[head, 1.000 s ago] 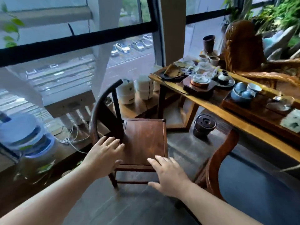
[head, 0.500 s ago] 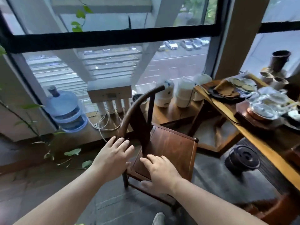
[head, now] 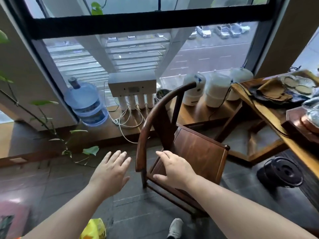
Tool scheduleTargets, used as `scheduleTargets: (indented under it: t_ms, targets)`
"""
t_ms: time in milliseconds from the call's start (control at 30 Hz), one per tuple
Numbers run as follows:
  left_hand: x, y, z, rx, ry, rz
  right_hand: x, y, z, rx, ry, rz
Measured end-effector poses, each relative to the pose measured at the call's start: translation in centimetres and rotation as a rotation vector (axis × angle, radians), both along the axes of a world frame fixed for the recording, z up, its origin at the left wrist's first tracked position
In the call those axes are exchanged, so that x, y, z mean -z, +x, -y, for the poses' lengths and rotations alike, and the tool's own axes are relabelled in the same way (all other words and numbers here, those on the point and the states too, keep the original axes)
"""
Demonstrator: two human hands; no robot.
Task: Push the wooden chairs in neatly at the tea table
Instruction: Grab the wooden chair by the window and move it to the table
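Head view: two bare hands reach for a dark brown wooden chair with a curved back rail (head: 188,145), which stands apart from the tea table.

Right hand (head: 174,168) hovers over the near corner of the chair seat with fingers loosely spread, and I cannot tell if it touches the wood. Left hand (head: 110,169) is open with fingers spread, just beside the near end of the curved rail, holding nothing. The long yellow-brown wooden tea table (head: 269,114) is to the right of the chair, with a clear gap of floor between them, and the chair stands at an angle to it. A round black lidded pot (head: 279,171) stands on the floor near the chair, under the table edge. In my judgement the pushing of this chair is not yet done; gripping, turning and sliding it in remain.
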State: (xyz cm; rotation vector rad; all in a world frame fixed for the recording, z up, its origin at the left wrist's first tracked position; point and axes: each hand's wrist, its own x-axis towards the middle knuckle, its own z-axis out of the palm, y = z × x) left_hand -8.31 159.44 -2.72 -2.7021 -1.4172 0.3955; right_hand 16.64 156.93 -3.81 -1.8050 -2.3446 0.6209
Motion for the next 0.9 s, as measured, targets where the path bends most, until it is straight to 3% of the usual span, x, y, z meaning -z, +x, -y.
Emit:
scheduleTargets:
  t_ms: [267,400,633,767,900]
  targets:
    - [-0.4,3.0,-4.5,0.022,-0.023,-0.029,1.1,-2.0,-3.4,0.029,-0.010,-0.041]
    - [-0.8,4.6,-7.5,0.052,-0.005,-0.068,1.1,-3.5,-5.6,0.187,-0.199,-0.237]
    - [-1.6,7.2,-12.9,0.174,-0.029,-0.321,3.7,-7.6,-10.2,0.532,-0.572,-0.528]
    - [-1.5,9.1,-15.0,0.280,-0.027,-0.387,4.9,-8.7,-10.4,0.648,-0.616,-0.635]
    - [-0.9,11.0,-16.4,0.408,-0.056,-0.474,5.3,-8.4,-9.7,0.629,-0.635,-0.631]
